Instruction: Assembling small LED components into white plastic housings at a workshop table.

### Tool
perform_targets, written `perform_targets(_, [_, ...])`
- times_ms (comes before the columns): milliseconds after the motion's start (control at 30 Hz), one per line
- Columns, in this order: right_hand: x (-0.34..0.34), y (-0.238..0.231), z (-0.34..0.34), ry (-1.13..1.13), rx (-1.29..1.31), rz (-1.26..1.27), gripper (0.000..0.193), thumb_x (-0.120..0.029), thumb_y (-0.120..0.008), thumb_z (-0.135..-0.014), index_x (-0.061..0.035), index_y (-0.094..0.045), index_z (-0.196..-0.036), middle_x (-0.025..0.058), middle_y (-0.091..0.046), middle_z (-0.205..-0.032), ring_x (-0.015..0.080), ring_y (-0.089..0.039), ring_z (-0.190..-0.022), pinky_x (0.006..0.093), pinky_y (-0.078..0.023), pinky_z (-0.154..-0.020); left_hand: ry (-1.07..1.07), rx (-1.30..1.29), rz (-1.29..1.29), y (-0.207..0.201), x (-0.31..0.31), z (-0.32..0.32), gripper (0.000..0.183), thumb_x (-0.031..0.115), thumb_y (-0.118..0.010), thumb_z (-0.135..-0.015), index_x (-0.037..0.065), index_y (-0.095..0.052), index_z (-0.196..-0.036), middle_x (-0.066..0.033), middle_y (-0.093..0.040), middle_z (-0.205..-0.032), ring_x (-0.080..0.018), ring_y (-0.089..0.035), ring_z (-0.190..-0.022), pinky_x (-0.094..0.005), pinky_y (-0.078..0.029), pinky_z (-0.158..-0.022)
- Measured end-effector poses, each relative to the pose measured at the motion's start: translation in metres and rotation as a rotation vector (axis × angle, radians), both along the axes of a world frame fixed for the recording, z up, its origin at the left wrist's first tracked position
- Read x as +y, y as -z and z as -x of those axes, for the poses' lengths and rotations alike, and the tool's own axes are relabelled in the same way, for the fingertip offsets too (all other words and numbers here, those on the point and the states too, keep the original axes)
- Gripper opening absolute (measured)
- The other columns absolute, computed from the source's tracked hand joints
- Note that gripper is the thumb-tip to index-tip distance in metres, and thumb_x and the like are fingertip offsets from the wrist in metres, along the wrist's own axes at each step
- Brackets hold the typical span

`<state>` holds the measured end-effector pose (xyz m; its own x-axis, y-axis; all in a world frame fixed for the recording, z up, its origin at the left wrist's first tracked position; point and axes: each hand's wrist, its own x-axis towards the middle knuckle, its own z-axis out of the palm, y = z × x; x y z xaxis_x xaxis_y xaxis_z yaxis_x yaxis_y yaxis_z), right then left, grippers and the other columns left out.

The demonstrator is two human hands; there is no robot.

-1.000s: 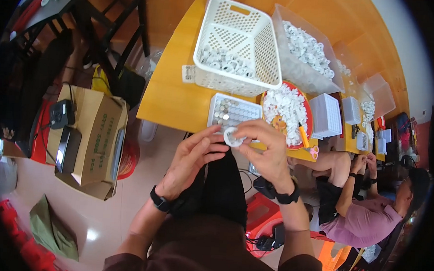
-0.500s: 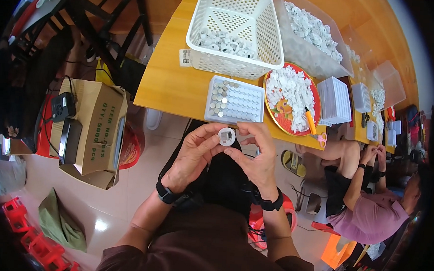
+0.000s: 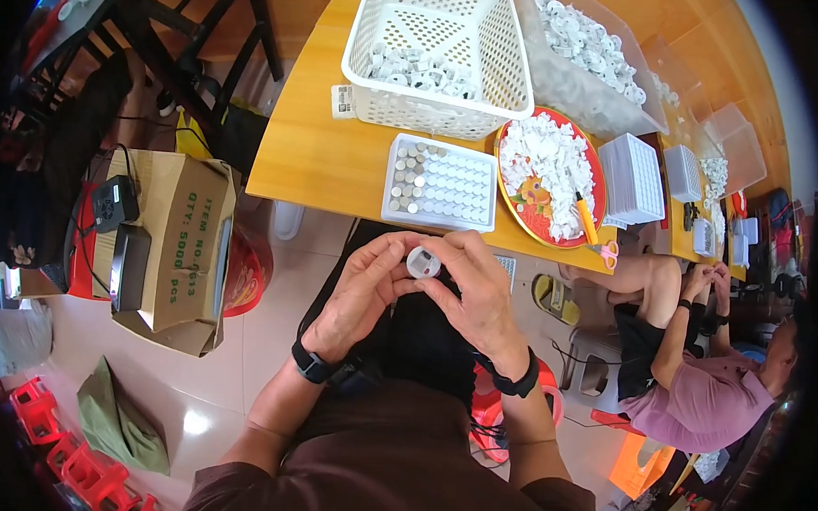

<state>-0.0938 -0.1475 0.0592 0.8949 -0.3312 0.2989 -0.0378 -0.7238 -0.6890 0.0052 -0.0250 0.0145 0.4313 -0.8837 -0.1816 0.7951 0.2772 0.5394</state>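
In front of my lap, both hands hold a small round white plastic part with dark bits on its face. My left hand pinches its left side with thumb and fingertips. Thumb and index finger of my right hand close around its right side. Just beyond my hands, at the table's edge, a white tray of round pockets has silver button cells in its left columns. To the tray's right lies a red plate heaped with small white pieces.
A white perforated basket and a clear bin hold similar white parts. Beside the plate are an orange-handled tool, pink scissors and stacked trays. A cardboard box stands left; a co-worker sits right.
The round part has tilted in my fingers, so its face shows differently. My right index finger and thumb have closed in on it. The view has shifted slightly.
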Motion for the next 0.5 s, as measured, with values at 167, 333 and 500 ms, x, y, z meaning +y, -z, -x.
perform_targets(167, [-0.006,-0.013,0.004,-0.161,0.125,0.014,0.040,-0.003,-0.070,-0.070,-0.0088,-0.057,-0.108,0.0078,-0.049,-0.094,0.0259,-0.054,-0.085,0.0355,-0.047,-0.067,0.187,-0.113,-0.038,0.012,0.009,-0.007,0.037,0.028,-0.048,-0.095,0.000,-0.054,-0.119,-0.0080,-0.061,-0.107,-0.0131,-0.059,-0.094,-0.0260,-0.051,-0.079])
perform_targets(333, [-0.016,-0.020,0.004,-0.298,0.196,-0.052,0.041,-0.005,-0.070,-0.071,-0.0100,-0.058,-0.110,0.0080,-0.046,-0.096,0.0241,-0.052,-0.087,0.0336,-0.046,-0.066,0.247,-0.065,-0.018,0.016,0.018,-0.008,0.038,0.024,-0.054,-0.092,0.000,-0.054,-0.120,-0.0089,-0.061,-0.106,-0.0139,-0.060,-0.092,-0.0260,-0.051,-0.078])
perform_targets(500, [-0.043,-0.013,-0.023,-0.070,0.118,-0.208,0.028,-0.006,-0.067,-0.073,-0.0044,-0.063,-0.101,0.0102,-0.054,-0.085,0.0250,-0.055,-0.073,0.0324,-0.045,-0.064,0.240,0.015,-0.009,0.011,0.019,-0.007,0.038,0.019,-0.058,-0.089,-0.001,-0.053,-0.121,-0.0094,-0.061,-0.105,-0.0178,-0.060,-0.098,-0.0298,-0.051,-0.086])
